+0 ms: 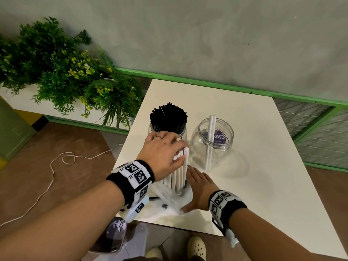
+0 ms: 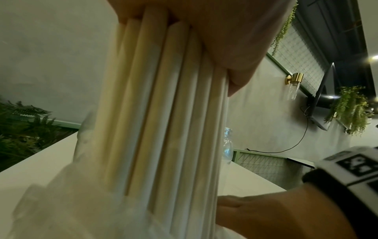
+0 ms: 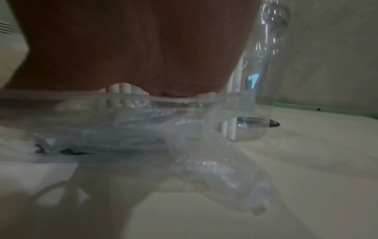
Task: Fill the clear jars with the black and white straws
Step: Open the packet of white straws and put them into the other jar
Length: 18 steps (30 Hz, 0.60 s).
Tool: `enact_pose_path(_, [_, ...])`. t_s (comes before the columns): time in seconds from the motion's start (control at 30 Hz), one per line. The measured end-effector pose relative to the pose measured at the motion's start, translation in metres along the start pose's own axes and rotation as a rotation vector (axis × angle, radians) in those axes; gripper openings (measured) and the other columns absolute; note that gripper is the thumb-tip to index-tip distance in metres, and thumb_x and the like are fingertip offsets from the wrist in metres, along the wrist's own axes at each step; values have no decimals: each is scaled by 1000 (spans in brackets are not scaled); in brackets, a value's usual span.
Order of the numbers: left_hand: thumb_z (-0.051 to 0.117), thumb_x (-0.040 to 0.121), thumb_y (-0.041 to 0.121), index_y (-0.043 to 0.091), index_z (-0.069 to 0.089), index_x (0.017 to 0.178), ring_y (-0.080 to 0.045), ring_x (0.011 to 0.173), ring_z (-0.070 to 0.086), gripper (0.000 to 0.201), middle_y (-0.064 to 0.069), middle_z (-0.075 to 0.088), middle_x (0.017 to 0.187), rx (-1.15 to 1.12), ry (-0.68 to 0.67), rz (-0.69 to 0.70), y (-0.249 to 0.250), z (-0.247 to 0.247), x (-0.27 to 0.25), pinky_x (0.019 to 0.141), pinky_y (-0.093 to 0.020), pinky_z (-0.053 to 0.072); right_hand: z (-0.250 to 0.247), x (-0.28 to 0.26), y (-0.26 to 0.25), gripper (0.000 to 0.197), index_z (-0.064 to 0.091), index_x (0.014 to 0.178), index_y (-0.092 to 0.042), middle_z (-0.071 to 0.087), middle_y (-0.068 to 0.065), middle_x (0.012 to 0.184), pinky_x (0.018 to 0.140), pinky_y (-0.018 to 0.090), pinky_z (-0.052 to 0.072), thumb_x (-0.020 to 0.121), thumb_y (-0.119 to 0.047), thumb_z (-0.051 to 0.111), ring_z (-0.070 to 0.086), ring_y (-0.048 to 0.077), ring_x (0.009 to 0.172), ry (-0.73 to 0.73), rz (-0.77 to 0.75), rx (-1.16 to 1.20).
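Head view, lower centre: right hand [image 1: 200,187] flat, fingers straight, pressing crumpled clear plastic wrap [image 1: 169,199] onto the white bench [image 1: 254,151] near its front edge. Just left of it and higher, left hand [image 1: 163,153] is curled round the top of an upright bundle of white straws [image 1: 178,174]; bundle's lower end sits in the wrap. Left wrist view confirms: fingers [image 2: 235,53] wrapped over the straw tops [image 2: 163,113], right hand [image 2: 272,216] beside the bundle's foot. Right wrist view blurred, shows wrap [image 3: 143,129] under the palm and a jar [image 3: 259,97] at right. Mid frame, behind the hands: left jar [image 1: 183,134] packed with black straws [image 1: 168,119]; right jar [image 1: 212,146] just beside it, holding two white straws [image 1: 210,140]. Upper left: green plants [image 1: 62,72].
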State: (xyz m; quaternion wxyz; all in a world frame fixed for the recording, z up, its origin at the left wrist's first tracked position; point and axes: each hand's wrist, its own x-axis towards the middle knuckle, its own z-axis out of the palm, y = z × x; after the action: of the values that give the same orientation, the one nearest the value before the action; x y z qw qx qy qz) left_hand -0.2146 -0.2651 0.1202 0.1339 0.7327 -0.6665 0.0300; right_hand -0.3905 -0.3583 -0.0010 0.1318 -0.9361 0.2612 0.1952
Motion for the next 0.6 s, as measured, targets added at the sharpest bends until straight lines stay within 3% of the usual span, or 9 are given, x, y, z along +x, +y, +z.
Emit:
enact_pose_path(0.1, [37, 84, 52, 38, 54, 111, -18, 108, 50, 35, 9, 56, 115, -2, -40, -28, 0, -2, 3, 95, -40, 33, 11, 8, 5, 130, -11, 151, -22, -11, -4, 160, 120, 36, 6, 62, -70, 71, -6, 16, 147, 63, 27, 72])
enact_pose_path(0.23, [35, 83, 53, 41, 51, 113, -17, 110, 48, 36, 10, 54, 116, -18, -58, -63, -4, -3, 4, 94, -38, 30, 20, 6, 16, 98, 20, 148, -36, 26, -1, 143, 109, 35, 33, 69, -48, 76, 27, 22, 131, 221, -16, 226])
enact_pose_path(0.3, [37, 83, 52, 42, 49, 111, -16, 109, 49, 32, 11, 54, 114, -19, -55, -60, -4, -2, 2, 94, -38, 30, 22, 5, 24, 83, 33, 143, -34, 35, 2, 133, 103, 38, 40, 72, -48, 74, 34, 23, 122, 246, -55, 206])
enact_pose_path(0.37, [39, 84, 51, 41, 50, 109, -17, 109, 49, 29, 11, 54, 114, -6, -51, -52, -2, -1, 0, 95, -40, 31, 20, 2, 30, 77, 42, 136, -27, 40, 5, 129, 96, 41, 44, 71, -58, 70, 40, 27, 118, 273, 1, 77])
enact_pose_path(0.47, [39, 84, 51, 40, 53, 106, -17, 107, 51, 28, 11, 55, 112, 8, -26, -42, 1, -1, -2, 94, -40, 33, 15, -3, 26, 88, 30, 143, -24, 31, 8, 138, 97, 39, 43, 73, -65, 63, 38, 29, 122, 161, 180, 21])
enact_pose_path(0.6, [39, 84, 50, 38, 53, 107, -19, 107, 52, 30, 9, 56, 113, 13, -30, -41, 0, -2, 0, 93, -40, 33, 1, -1, 22, 79, 26, 148, -24, 27, 9, 139, 104, 36, 38, 82, -51, 58, 39, 31, 125, 47, 309, 445])
